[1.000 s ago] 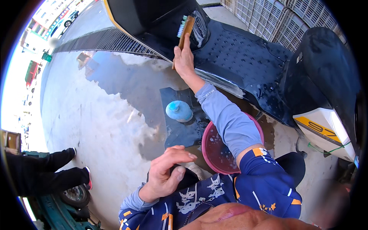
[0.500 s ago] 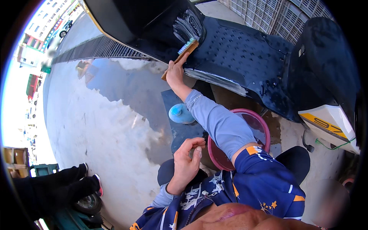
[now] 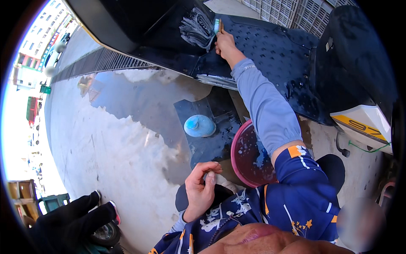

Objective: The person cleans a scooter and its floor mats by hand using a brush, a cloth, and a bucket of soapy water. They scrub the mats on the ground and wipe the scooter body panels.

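Observation:
My right hand (image 3: 226, 45) grips a wooden scrub brush (image 3: 220, 28) with pale green-white bristles. The brush rests where the front panel of a black scooter (image 3: 270, 51) meets its studded footboard. Beside the bristles, a patch of white foam (image 3: 197, 28) streaks the panel, and more whitish residue runs along the footboard's side edge. My left hand (image 3: 201, 188) hovers above my knee with its fingers curled in and thumb close to them; nothing shows in it. Between my hands, a light-blue bottle (image 3: 199, 126) stands on a wet dark mat (image 3: 186, 108).
A pink basin (image 3: 235, 158) of sudsy water sits under my right arm. Grey plastic crates (image 3: 281, 10) are stacked behind the scooter. A puddle spreads over the concrete at left. Someone's dark-trousered legs (image 3: 80, 216) and a wheel (image 3: 105, 234) are at lower left.
My right hand has moved the brush up and to the right, from the footboard's near corner to beside the foam, and turned it more upright. My left hand has lowered slightly.

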`<state>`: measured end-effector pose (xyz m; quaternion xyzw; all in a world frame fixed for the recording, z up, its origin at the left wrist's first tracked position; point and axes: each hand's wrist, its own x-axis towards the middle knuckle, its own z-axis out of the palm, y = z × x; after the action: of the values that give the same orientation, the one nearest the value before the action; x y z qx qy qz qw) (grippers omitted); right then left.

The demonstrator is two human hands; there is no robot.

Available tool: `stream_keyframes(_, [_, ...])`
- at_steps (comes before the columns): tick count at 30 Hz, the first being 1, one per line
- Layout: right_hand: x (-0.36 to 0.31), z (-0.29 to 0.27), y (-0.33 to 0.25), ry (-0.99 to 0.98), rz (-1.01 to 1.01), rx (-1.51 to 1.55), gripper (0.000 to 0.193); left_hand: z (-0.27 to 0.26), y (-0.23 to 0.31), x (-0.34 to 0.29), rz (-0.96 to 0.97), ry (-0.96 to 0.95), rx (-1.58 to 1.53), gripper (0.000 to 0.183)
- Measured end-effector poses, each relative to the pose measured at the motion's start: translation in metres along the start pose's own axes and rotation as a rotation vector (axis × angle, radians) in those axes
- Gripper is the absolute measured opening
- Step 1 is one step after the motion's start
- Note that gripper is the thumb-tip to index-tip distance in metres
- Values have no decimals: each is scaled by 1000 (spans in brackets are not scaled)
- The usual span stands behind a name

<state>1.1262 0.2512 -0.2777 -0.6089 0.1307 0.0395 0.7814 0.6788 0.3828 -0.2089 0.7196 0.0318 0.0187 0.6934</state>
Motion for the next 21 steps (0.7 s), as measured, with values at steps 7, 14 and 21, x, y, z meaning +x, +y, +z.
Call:
stream_keyframes(7, [-67, 15, 68, 113, -82, -303, 57, 3, 3, 5, -51, -79, -87, 19])
stream_keyframes(14, [-63, 31, 36, 122, -10, -135, 57, 4, 6, 10, -39, -116, -106, 22])
stream_keyframes(21, [22, -11, 39, -12, -57, 244, 59, 17, 4, 14, -18, -186, -165, 24])
